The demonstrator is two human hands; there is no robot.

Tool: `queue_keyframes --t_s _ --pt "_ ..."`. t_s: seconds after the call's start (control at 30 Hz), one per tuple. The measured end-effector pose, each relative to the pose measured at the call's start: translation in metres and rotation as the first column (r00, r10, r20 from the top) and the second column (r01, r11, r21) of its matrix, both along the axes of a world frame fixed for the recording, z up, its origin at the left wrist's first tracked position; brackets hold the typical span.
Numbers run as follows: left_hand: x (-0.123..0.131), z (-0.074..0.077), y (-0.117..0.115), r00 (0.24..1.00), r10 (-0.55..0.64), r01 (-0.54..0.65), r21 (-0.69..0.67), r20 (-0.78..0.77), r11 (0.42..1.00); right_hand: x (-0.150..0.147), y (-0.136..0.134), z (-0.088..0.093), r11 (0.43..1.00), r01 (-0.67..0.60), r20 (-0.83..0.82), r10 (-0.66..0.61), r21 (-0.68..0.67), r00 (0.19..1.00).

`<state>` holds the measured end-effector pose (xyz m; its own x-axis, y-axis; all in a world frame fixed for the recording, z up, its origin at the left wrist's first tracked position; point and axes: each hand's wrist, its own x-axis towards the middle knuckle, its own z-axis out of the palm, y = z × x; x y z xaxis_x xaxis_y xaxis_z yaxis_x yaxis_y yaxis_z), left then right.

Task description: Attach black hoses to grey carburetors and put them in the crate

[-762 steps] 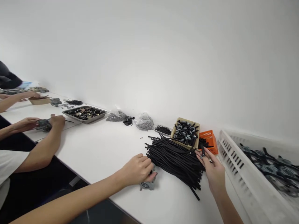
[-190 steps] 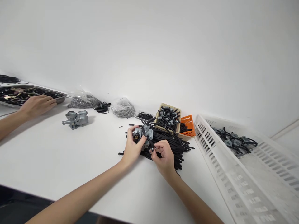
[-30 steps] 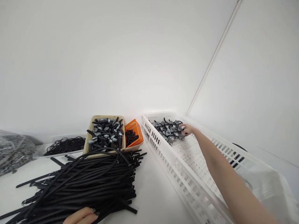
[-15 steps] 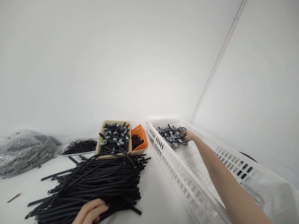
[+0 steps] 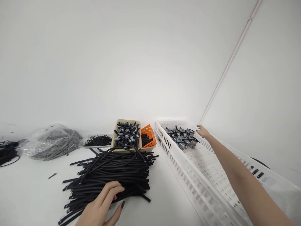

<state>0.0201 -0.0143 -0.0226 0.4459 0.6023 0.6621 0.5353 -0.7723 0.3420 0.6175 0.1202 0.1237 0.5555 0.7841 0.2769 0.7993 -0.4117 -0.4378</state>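
Note:
My left hand [image 5: 103, 201] rests at the near edge of a heap of black rubber tubes [image 5: 113, 179], thumb and fingers apart, fingertips on or just over the tubes. Whether it touches them firmly cannot be seen. Far to the right, my right hand [image 5: 202, 131] is raised over the right rim of a long white plastic crate [image 5: 188, 175], fingers stretched out and nothing visible in them. Just left of it, inside the crate's far end, lies a cluster of grey-and-black parts with round faces and short black tubes [image 5: 182, 138].
A cream basket [image 5: 114, 142] full of similar round parts stands behind the tubes. Beside it tilts an orange basket [image 5: 154, 138] of small black pieces. Leftward are a tray of black rings [image 5: 98, 141], a clear plastic bag [image 5: 54, 144] of grey parts and a thin brown object [image 5: 52, 175].
My right hand has drawn back from the cluster of parts in the crate and lifted up and right. My left hand has spread its thumb and fingers. The view has swung left.

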Motion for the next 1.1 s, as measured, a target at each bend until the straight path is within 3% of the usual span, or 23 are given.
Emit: queue_keyframes --t_s 0.17,0.3,0.4,0.5,0.6,0.67,0.8,0.97,1.03,1.1 --pt "0.001 0.002 -0.004 0.999 -0.02 0.018 -0.055 -0.04 0.998 -0.055 0.004 0.027 0.984 -0.117 0.125 0.101 0.133 0.987" --pt "0.001 0.009 -0.008 0.996 -0.061 0.059 -0.028 -0.067 0.998 -0.146 0.029 0.029 0.925 -0.355 0.197 0.325 0.139 0.925" --pt "0.0 0.012 -0.01 0.994 -0.074 0.074 -0.002 -0.075 0.997 -0.241 0.046 0.017 0.799 -0.599 0.235 0.573 0.056 0.785" --pt "0.0 0.014 -0.012 0.995 -0.078 0.079 0.02 -0.064 0.997 -0.34 0.051 -0.003 0.605 -0.795 0.255 0.776 -0.044 0.577" --pt "0.001 0.016 -0.012 0.996 -0.079 0.081 0.045 -0.046 0.996 -0.42 0.048 -0.025 0.401 -0.909 0.292 0.888 -0.114 0.355" --pt "0.002 0.016 -0.012 0.997 -0.077 0.079 0.058 -0.032 0.995 -0.452 0.046 -0.037 0.404 -0.906 0.305 0.885 -0.127 0.352" --pt "0.002 0.016 -0.011 0.997 -0.072 0.074 0.075 -0.031 0.994 -0.469 0.044 -0.049 0.517 -0.855 0.285 0.827 -0.042 0.485" --pt "0.003 0.016 -0.012 0.998 -0.061 0.064 0.114 -0.023 0.991 -0.431 0.029 -0.051 0.592 -0.765 0.226 0.733 0.253 0.642" --pt "0.003 0.015 -0.012 0.998 -0.053 0.055 0.113 -0.018 0.992 -0.409 0.016 -0.06 0.565 -0.623 0.003 0.74 0.541 0.673" --pt "0.002 0.015 -0.011 0.999 -0.046 0.047 0.09 -0.022 0.995 -0.388 0.001 -0.076 0.58 -0.425 -0.283 0.764 0.695 0.579"
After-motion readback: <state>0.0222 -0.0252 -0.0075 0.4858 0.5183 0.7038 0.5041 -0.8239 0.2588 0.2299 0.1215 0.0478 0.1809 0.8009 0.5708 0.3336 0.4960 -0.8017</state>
